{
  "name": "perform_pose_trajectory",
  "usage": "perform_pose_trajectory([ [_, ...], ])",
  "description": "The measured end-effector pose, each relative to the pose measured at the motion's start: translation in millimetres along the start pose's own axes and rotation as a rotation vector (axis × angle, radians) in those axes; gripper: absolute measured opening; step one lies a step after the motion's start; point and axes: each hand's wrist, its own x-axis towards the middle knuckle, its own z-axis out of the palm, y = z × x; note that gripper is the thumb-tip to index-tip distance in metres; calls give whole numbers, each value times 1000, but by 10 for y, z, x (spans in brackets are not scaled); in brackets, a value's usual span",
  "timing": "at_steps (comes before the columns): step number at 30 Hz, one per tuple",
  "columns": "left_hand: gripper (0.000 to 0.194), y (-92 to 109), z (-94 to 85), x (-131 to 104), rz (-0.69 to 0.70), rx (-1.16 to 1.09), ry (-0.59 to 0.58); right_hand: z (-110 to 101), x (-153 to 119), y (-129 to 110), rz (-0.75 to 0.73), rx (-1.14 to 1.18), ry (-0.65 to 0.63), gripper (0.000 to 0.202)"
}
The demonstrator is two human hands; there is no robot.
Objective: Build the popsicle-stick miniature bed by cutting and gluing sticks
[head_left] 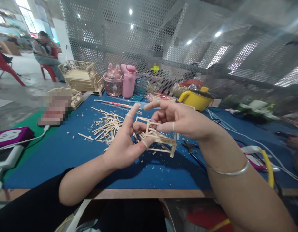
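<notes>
A small frame of pale wooden sticks (pixel 163 139) is held above the blue mat, tilted. My left hand (pixel 126 141) grips its left side, thumb on the near edge and index finger stretched up. My right hand (pixel 178 120) reaches over from the right, with thumb and curled fingers closed at the frame's upper part and its index finger extended. Whether a small piece sits between the right fingertips is hidden. Behind my left hand lies a loose pile of short sticks (pixel 110 127) with small scraps around it.
Black-handled pliers (pixel 192 153) lie right of the frame. Finished stick pieces (pixel 81 75), a pink bottle (pixel 129 80), a clear pink jar (pixel 113 84) and a yellow pot (pixel 197 99) stand behind. A phone (pixel 54 111) is at left. A person (pixel 46 53) sits farther off.
</notes>
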Motion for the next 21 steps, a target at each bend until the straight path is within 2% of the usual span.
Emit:
perform_pose_trajectory([
  [4,87,-4,-5,1,13,12,-10,-21,21,0,37,17,-37,45],
  [10,86,-13,-9,-10,24,14,-27,-23,26,40,116,82,103,18],
  [14,80,-22,-7,-3,15,-24,-26,-51,55,108,71,126,195,23],
  [18,59,-33,-9,17,-13,-56,-20,-69,72,115,-21,190,347,22],
  [21,53,-41,-17,30,-3,-47,-29,-58,69,96,-16,251,369,24],
])
